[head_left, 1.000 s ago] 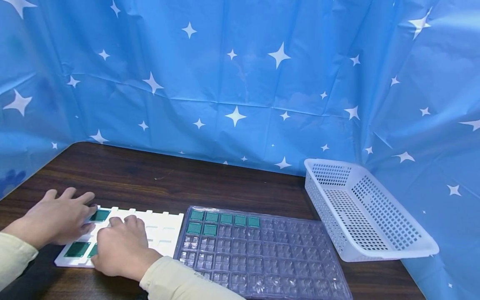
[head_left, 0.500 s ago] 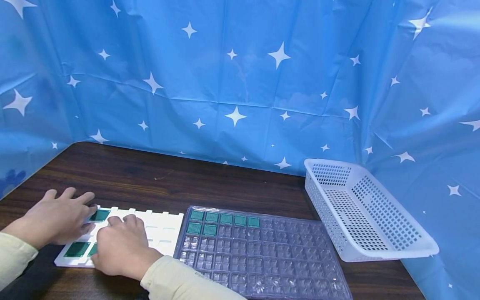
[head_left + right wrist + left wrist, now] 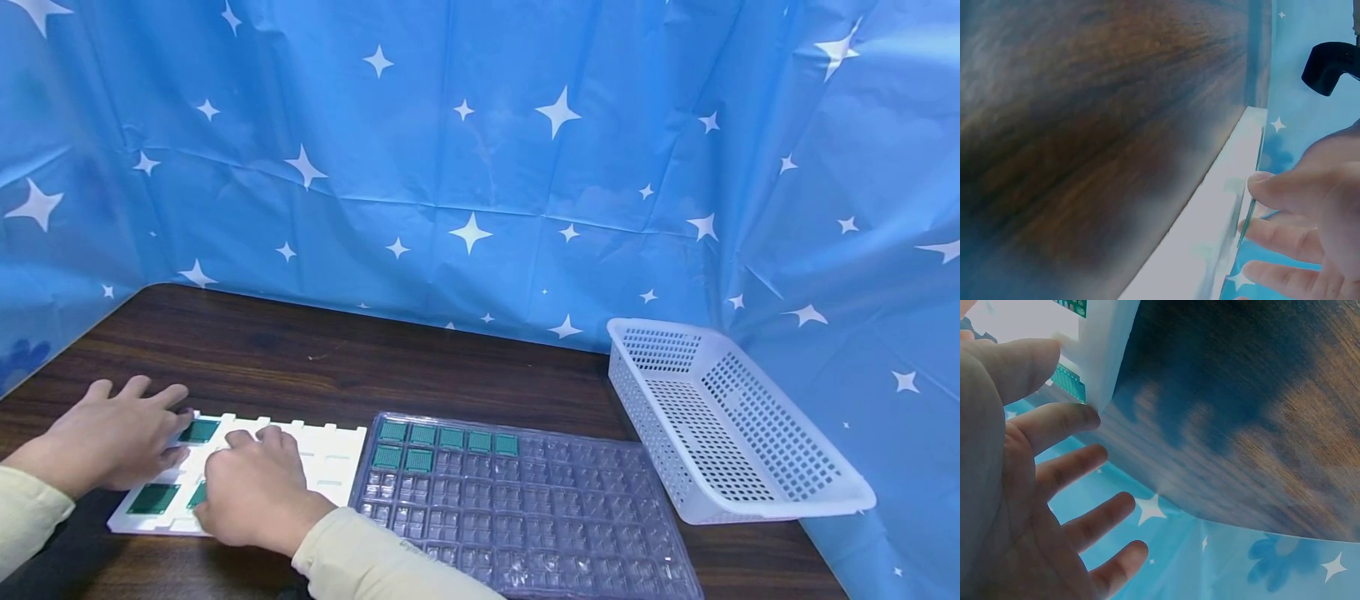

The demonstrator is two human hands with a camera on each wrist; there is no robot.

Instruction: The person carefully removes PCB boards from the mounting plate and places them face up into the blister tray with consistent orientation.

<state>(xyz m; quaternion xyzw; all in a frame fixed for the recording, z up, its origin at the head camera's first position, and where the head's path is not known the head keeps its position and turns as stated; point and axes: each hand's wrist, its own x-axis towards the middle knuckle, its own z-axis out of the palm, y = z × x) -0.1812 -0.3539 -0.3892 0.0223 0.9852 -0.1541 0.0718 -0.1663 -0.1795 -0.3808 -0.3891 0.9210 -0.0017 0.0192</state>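
Observation:
A white slotted holder [image 3: 341,442] lies at the front left of the table, with green circuit boards such as the near-left one [image 3: 152,498] and the far-left one [image 3: 200,431] in its recesses. My left hand [image 3: 123,433] steadies the holder's left end, fingers spread; its thumb [image 3: 1032,365] lies over the holder and the forefinger touches the corner. Over the near side, my right hand [image 3: 258,492] pinches a green circuit board [image 3: 1246,225] between thumb and fingers. That board is seen edge-on in the right wrist view and mostly hidden behind the hand from the head.
Right of the holder lies a clear plastic tray [image 3: 517,533] of small pockets, with several green pieces [image 3: 423,435] in its far-left pockets. A white perforated basket [image 3: 795,510] stands at the right. A blue star-patterned curtain [image 3: 480,167] encloses the table's [image 3: 360,358] back and sides.
My right hand has shifted slightly to the right along the holder, exposing a different bit of the green board by its thumb. The left hand has stayed in place.

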